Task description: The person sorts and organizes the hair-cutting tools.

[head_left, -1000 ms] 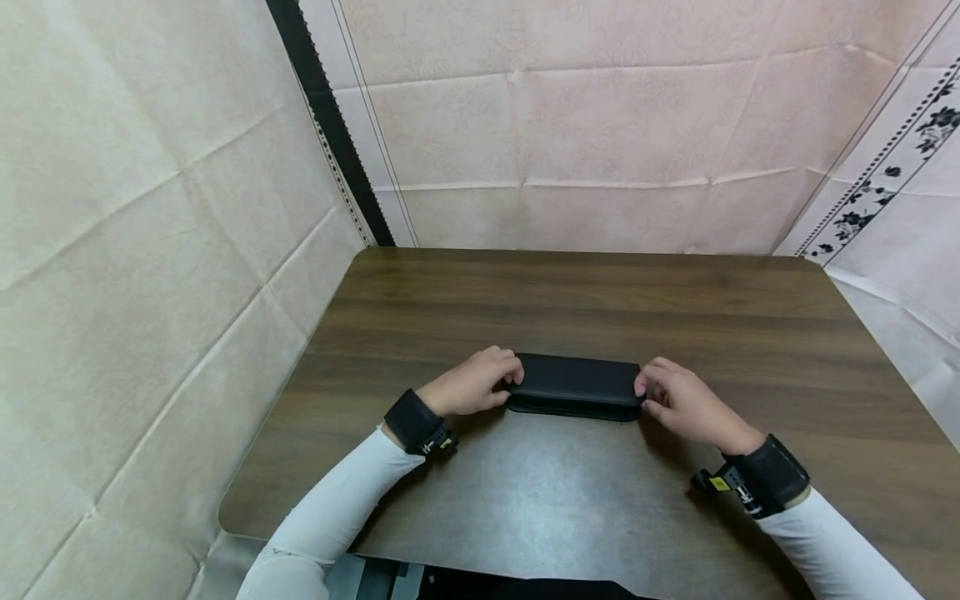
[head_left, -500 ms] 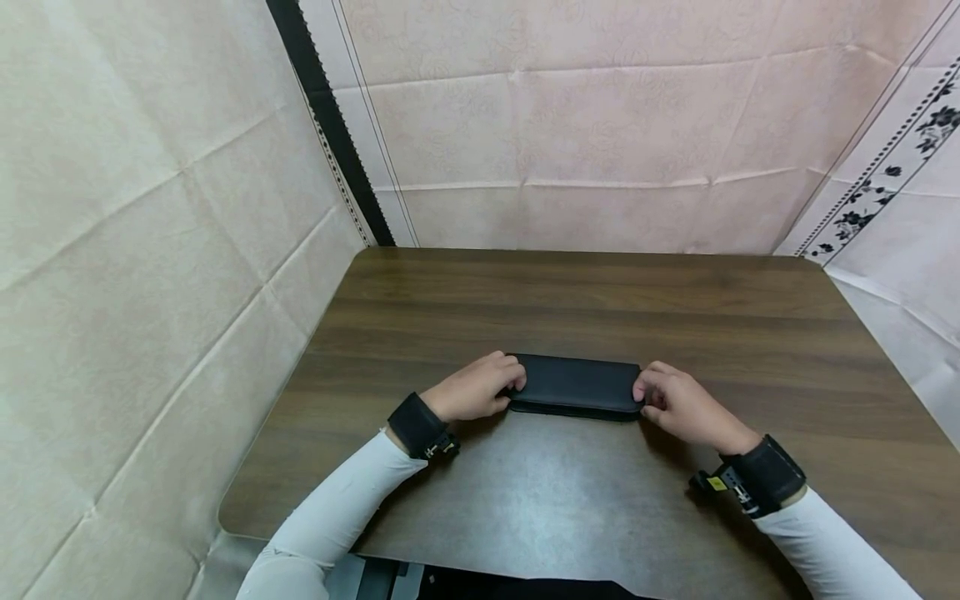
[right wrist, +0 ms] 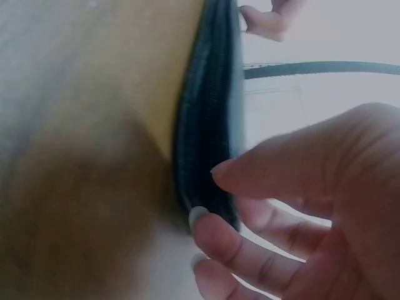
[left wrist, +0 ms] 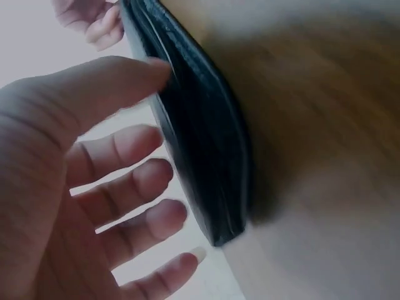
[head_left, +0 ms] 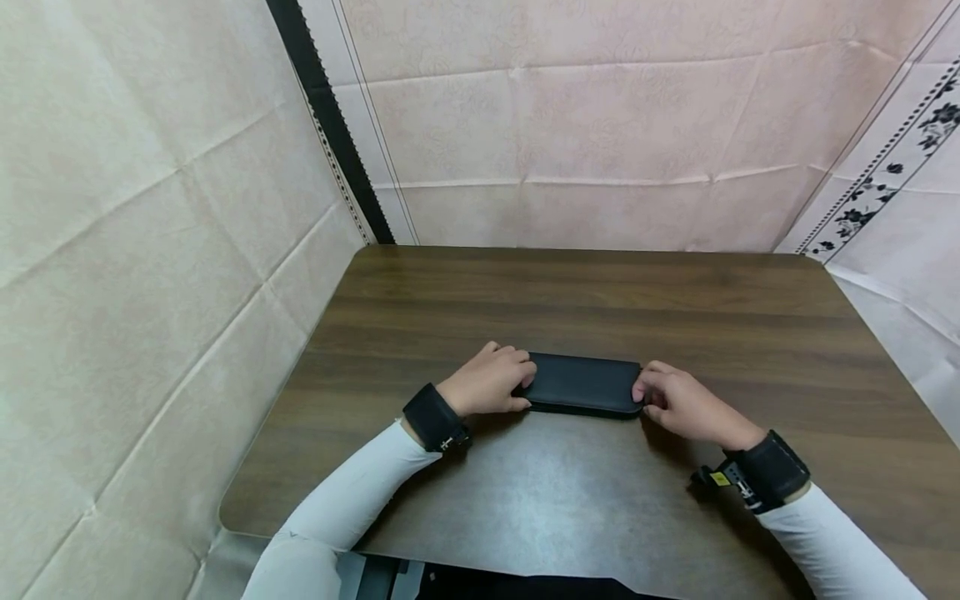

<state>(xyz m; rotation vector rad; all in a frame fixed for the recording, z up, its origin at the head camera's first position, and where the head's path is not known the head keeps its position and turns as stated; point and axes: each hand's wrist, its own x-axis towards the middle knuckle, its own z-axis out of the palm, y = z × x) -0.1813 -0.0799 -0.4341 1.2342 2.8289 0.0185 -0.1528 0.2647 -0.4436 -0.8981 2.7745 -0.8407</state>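
Observation:
A long black leather-like wallet [head_left: 585, 383] lies on the wooden table with its long side toward me. My left hand [head_left: 491, 379] is at its left end, the bent fingers along the top face and the thumb [left wrist: 147, 74] on the front edge, where a layered gap shows in the left wrist view. My right hand [head_left: 678, 404] holds the right end; its thumb [right wrist: 234, 178] presses the front side, and a fingertip [right wrist: 215, 237] sits at the corner. The wallet's left end is hidden under my left hand in the head view.
The brown wood-grain table [head_left: 600, 292] is bounded by pale cloth hangings [head_left: 600, 125] behind and at both sides. Black straps with small cameras are on both wrists [head_left: 431, 417]. Below the table's near edge is something dark [head_left: 517, 586].
My left hand has moved slightly right along the wallet. The gap along the wallet's front looks narrower than a second ago. My right hand has stayed at the right end.

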